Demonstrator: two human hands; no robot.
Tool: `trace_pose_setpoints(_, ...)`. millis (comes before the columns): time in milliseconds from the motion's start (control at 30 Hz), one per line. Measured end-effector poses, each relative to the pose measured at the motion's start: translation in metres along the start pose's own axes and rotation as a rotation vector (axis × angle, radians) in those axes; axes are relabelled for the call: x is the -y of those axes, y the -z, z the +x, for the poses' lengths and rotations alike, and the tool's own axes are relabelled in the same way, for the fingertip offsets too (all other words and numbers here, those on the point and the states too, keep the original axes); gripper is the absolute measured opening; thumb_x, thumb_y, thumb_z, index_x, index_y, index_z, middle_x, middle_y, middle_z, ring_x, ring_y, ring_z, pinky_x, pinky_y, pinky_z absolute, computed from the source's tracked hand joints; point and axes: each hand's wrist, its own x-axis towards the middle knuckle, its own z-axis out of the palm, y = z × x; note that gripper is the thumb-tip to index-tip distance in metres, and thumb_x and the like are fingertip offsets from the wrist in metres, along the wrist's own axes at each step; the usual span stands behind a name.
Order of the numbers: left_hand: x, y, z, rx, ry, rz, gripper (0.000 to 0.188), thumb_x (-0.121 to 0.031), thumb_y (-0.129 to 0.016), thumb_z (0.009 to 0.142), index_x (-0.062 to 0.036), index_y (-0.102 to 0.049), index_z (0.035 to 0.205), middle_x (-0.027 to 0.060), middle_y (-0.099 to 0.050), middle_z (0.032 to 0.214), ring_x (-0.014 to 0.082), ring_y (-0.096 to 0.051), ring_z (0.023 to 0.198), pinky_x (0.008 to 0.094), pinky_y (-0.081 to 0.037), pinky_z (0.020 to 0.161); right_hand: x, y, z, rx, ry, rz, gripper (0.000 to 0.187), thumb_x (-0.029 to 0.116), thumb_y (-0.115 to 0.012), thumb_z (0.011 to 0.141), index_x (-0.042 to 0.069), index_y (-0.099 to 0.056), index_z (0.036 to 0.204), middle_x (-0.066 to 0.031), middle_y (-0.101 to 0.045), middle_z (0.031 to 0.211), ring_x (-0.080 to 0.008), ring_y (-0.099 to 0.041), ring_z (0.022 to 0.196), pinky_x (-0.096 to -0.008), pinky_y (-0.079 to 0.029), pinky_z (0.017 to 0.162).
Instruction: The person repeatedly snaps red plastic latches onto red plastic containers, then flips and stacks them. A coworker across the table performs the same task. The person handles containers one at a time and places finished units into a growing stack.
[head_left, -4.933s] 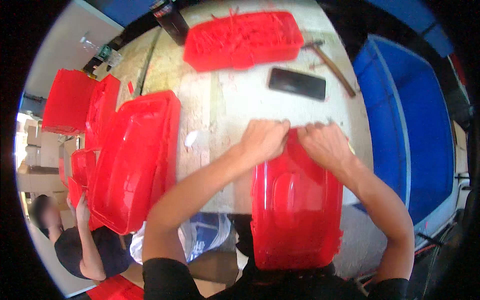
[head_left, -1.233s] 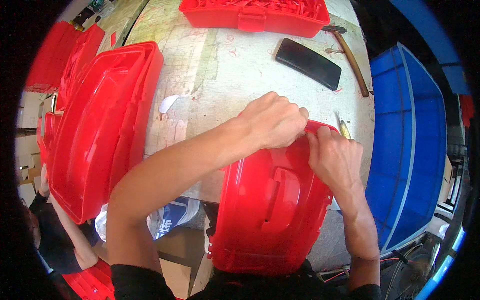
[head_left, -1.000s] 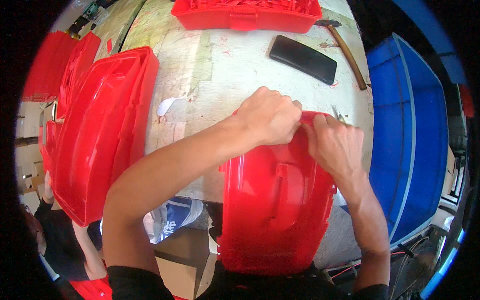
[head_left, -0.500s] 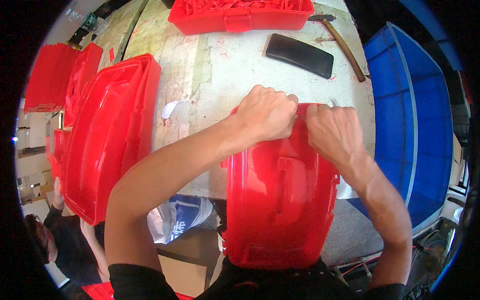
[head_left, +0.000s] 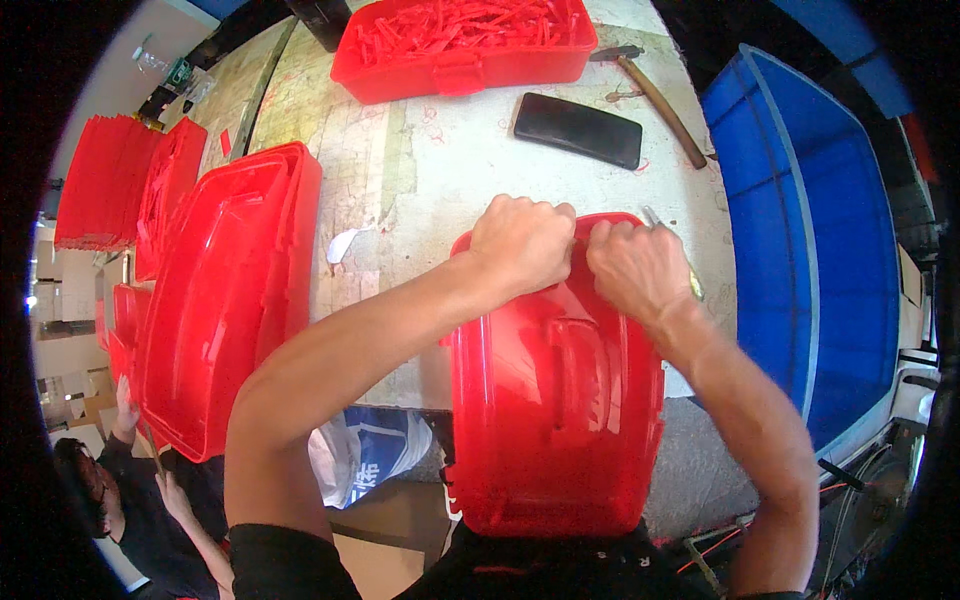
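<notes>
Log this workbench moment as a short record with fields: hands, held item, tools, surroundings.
left hand: left hand grips far rim of red plastic lid
right hand: right hand on same rim, holding a thin metal blade
tools: hammer, black phone
bench: red tray of red offcuts; stack of red lids
right side: blue crate

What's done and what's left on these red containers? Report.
Done, probably: the red tray holds a heap of red strips, likely trimmings. In hand: the left hand grips the far rim of the red container; the right hand holds a thin tool there. Possibly left: the stacked containers, state unclear.
</notes>
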Motion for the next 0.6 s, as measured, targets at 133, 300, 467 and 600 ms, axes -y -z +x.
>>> trace_pose_setpoints(133,0.0,-0.002,0.0,-0.002,0.01,-0.007,0.023,-0.022,-0.065,0.081,0.0004,-0.068,0.086,0.0226,-0.067,0.068,0.039,-0.068,0.065,0.0507,-0.051,0.063,-0.007,0.014,0.01,0.13,0.179,-0.101,0.015,0.017,-0.064,0.089,0.016,-0.074,0.076,-0.0011,-0.074,0.075,-0.016,-0.073,0.069,-0.0309,-0.056,0.058)
trace_pose_setpoints(300,0.0,-0.004,0.004,-0.014,0.038,0.007,0.022,-0.022,-0.065,0.081,-0.0005,-0.068,0.085,0.0227,-0.067,0.068,0.0387,-0.068,0.065,0.0504,-0.051,0.062,-0.009,0.012,0.016,0.071,0.164,-0.099,0.015,0.017,-0.066,0.088,0.016,-0.075,0.075,-0.0025,-0.074,0.074,-0.0162,-0.073,0.07,-0.0313,-0.056,0.059)
trace_pose_setpoints(467,-0.004,-0.005,0.006,-0.057,0.018,0.008,0.02,-0.022,-0.067,0.08,-0.0019,-0.067,0.082,0.0216,-0.066,0.065,0.0378,-0.068,0.063,0.0499,-0.051,0.06,0.006,0.002,0.006,0.059,-0.177,0.135,0.015,0.015,-0.064,0.084,0.016,-0.074,0.073,-0.0051,-0.073,0.073,-0.0196,-0.073,0.07,-0.0318,-0.056,0.06)
trace_pose_setpoints(600,-0.009,-0.008,0.008,-0.072,0.001,0.046,0.019,-0.021,-0.067,0.079,-0.0028,-0.068,0.084,0.0216,-0.066,0.066,0.0371,-0.068,0.062,0.0501,-0.051,0.06,-0.007,0.01,0.007,0.087,-0.079,0.138,0.013,0.013,-0.065,0.08,0.018,-0.075,0.073,-0.0055,-0.074,0.074,-0.0202,-0.073,0.069,-0.0332,-0.057,0.062)
